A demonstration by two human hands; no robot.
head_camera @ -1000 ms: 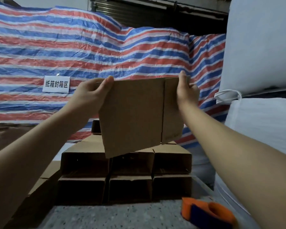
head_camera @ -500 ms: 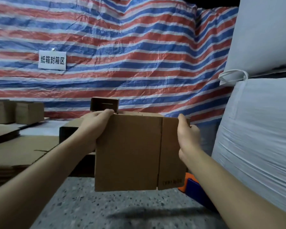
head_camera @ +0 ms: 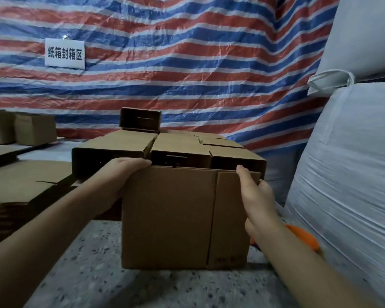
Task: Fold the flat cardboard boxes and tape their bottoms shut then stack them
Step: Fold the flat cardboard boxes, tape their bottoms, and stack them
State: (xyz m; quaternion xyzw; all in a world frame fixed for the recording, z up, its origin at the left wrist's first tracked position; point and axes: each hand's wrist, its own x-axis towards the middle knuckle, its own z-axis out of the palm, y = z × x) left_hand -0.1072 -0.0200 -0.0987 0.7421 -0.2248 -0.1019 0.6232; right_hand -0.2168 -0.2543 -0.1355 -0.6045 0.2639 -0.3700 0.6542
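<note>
Holding a cardboard box [head_camera: 169,218] upright in front of me, one hand at each top corner. Its near face is plain brown, matte, with one vertical seam right of centre that splits it into a wide left panel and a narrow right panel. A small dark printed mark sits low on the narrow panel; too blurred to read. Top edge runs level; the bottom edge sits at or just above the speckled grey floor [head_camera: 142,287], and I cannot tell whether it touches.

Left hand [head_camera: 122,176]: fingers curled over the top left corner, fingertips lying along the upper edge, palm against the box's left side. Gripping the box.

Right hand [head_camera: 256,196]: thumb laid up the front of the narrow panel to the top right corner, remaining fingers wrapped behind the right edge and mostly hidden. Also gripping the box.

So the box hangs between the two grips, nearly all of it below the fingers.

Just behind it: a stack of folded boxes [head_camera: 187,147], open ends facing me, with one smaller box [head_camera: 140,120] on top at the back. To the left, a pile of flat cardboard sheets [head_camera: 20,187]. An orange tape dispenser [head_camera: 302,238] shows partly behind my right wrist. White woven sacks [head_camera: 347,174] at right. Striped red, white and blue tarpaulin [head_camera: 187,63] behind, bearing a white sign [head_camera: 65,54].
</note>
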